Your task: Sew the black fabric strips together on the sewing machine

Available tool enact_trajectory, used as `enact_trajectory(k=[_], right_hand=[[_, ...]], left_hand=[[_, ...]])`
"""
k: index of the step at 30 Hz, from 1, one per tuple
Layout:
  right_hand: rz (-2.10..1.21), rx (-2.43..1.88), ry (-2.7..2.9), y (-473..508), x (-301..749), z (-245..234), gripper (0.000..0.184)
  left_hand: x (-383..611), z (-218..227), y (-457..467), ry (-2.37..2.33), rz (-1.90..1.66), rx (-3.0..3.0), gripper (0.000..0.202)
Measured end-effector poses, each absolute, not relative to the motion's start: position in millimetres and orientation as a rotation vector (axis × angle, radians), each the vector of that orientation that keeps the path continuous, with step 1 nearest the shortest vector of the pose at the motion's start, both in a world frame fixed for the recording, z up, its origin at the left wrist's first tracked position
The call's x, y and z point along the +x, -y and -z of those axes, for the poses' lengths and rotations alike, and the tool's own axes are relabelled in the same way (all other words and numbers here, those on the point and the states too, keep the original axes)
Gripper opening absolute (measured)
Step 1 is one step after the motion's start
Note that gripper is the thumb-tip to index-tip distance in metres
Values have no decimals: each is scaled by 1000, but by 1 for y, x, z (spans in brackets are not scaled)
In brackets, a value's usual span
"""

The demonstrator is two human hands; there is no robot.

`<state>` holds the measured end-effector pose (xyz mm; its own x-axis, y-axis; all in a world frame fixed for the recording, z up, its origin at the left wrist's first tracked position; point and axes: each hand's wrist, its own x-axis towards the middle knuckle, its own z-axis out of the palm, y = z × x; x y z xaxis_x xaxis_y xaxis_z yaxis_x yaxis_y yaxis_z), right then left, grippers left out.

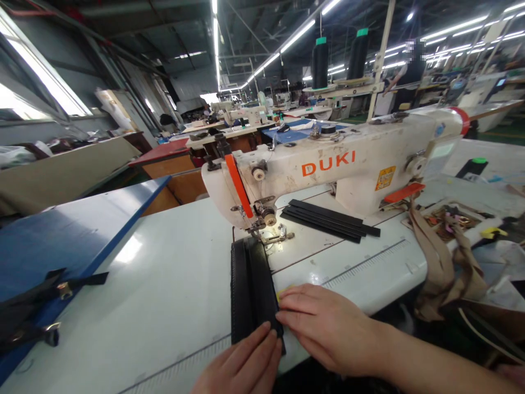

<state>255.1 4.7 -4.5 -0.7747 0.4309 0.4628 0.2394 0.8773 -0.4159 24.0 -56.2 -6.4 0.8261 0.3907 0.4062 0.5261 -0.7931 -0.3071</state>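
A long black leather-like piece with stitching along its left edge and a raised fold down its middle lies on the sewing machine bed. Its far end sits at the presser foot of the sewing machine. My left hand lies over the near end, fingers flat on the surface and thumb hidden. At the right edge, my right hand has its fingers together and its fingertips against the piece; its thumb is hidden. Several flat black strips lie behind, under the machine arm.
Black straps with metal hardware lie on a blue-topped table at left. An open box of small parts and tan straps are at right. Black thread cones stand behind the machine. A person stands far back.
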Motion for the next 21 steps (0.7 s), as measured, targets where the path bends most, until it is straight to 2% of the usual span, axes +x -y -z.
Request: enact_trajectory(k=[4, 12, 21], right_hand=[[-447, -449, 2491, -4, 252, 5, 30], [-443, -383, 2564, -7, 252, -3, 31], [-452, -371, 2631, -9, 250, -12, 30]], left_hand=[[23, 24, 59, 757, 603, -2570, 33], [30, 1, 57, 694, 667, -2653, 36], [39, 14, 59, 970, 656, -2664, 34]])
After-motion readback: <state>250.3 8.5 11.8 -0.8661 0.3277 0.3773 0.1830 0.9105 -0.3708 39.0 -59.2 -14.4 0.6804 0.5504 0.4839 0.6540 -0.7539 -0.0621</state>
